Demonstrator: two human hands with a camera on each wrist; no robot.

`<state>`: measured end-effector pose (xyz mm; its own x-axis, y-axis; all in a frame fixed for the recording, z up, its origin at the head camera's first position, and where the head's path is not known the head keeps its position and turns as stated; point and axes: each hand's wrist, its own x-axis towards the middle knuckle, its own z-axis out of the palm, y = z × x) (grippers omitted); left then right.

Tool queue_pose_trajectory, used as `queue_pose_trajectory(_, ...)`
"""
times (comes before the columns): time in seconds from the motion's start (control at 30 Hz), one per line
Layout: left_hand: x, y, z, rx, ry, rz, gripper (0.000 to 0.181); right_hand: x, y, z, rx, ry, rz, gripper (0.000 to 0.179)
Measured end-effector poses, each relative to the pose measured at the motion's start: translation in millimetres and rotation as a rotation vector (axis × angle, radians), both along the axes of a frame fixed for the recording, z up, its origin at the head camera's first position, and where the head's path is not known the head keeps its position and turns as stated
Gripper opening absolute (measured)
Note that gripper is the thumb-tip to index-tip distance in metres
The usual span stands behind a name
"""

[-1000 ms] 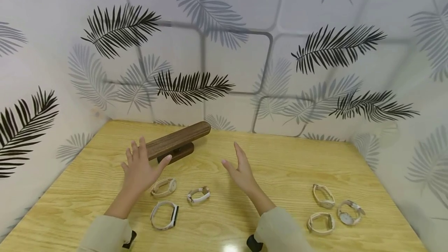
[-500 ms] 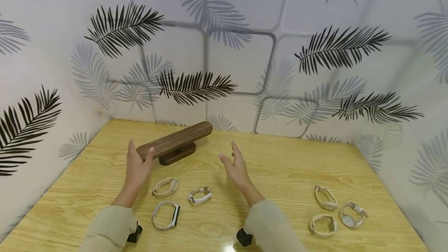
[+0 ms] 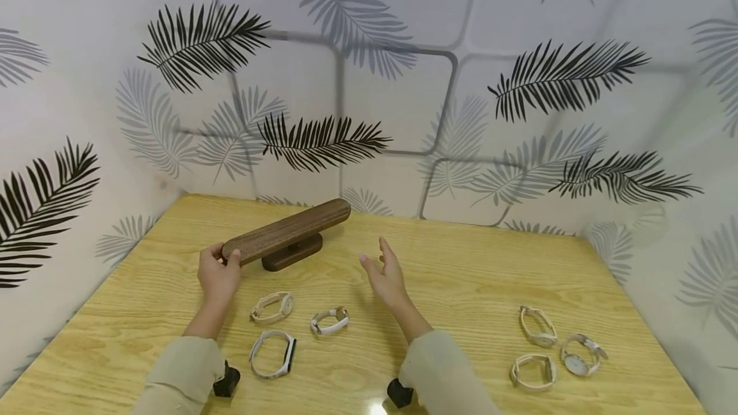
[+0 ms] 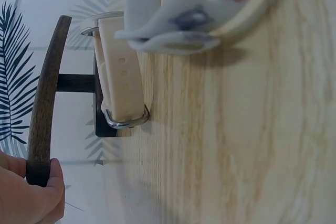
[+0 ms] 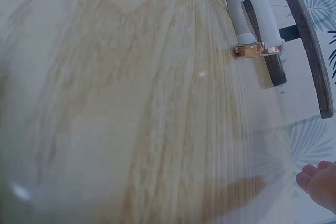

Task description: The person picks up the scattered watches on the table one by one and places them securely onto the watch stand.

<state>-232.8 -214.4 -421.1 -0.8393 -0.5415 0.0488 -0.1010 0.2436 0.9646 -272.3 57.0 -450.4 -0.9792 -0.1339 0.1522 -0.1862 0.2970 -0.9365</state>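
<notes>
Brown stand (image 3: 287,230) left of frame centre: left hand (image 3: 219,279) clamps one end between its fingers; right hand (image 3: 387,282), fingers apart, would likely steady it best from the other.

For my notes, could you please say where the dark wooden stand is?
In the head view, the dark wooden stand is left of centre, beyond a cream watch on the table, its left end gripped by the left hand.
</notes>
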Motion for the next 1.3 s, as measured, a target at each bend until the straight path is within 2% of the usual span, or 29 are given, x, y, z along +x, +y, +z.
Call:
queue_pose_trajectory(0.2, -1.7, -6.2, -0.5, 0.041, -0.013, -0.034, 0.042, 1.0, 1, -2.0, -0.012, -0.028, -0.006, 0.069)
queue_pose_trajectory(0.33, -4.2, -14.3, -2.8, 0.037, -0.02, -0.068, 0.042, 0.8, 1, -2.1, -0.007, -0.036, 0.001, 0.069)
queue_pose_trajectory(0.47, -8.3, -25.3, -4.7, 0.022, -0.025, -0.132, 0.043, 1.0, 0, 0.0, -0.012, -0.083, -0.011, 0.065)
queue_pose_trajectory(0.63, -14.0, -36.2, -3.0, 0.075, -0.027, -0.239, 0.046, -0.9, -5, 3.6, -0.058, -0.161, -0.084, 0.059)
queue_pose_trajectory(0.77, -17.8, -41.0, 0.6, 0.093, -0.05, -0.305, 0.048, -3.4, -10, 7.7, -0.082, -0.166, -0.094, 0.056)
queue_pose_trajectory(0.87, -21.0, -41.7, 3.1, 0.104, -0.062, -0.323, 0.049, -5.7, -13, 10.8, -0.088, -0.159, -0.083, 0.056)
queue_pose_trajectory(0.97, -24.2, -41.5, 3.7, 0.099, -0.065, -0.313, 0.049, -7.4, -15, 17.1, -0.11, -0.177, -0.066, 0.058)
queue_pose_trajectory(1.1, -27.2, -40.2, 2.9, 0.097, -0.081, -0.262, 0.049, -10.1, -18, 23.8, -0.135, -0.193, -0.062, 0.06)
queue_pose_trajectory(1.3, -27.8, -33.9, 2.8, 0.117, -0.073, -0.176, 0.048, -15.3, -20, 25.1, -0.265, -0.2, -0.056, 0.056)
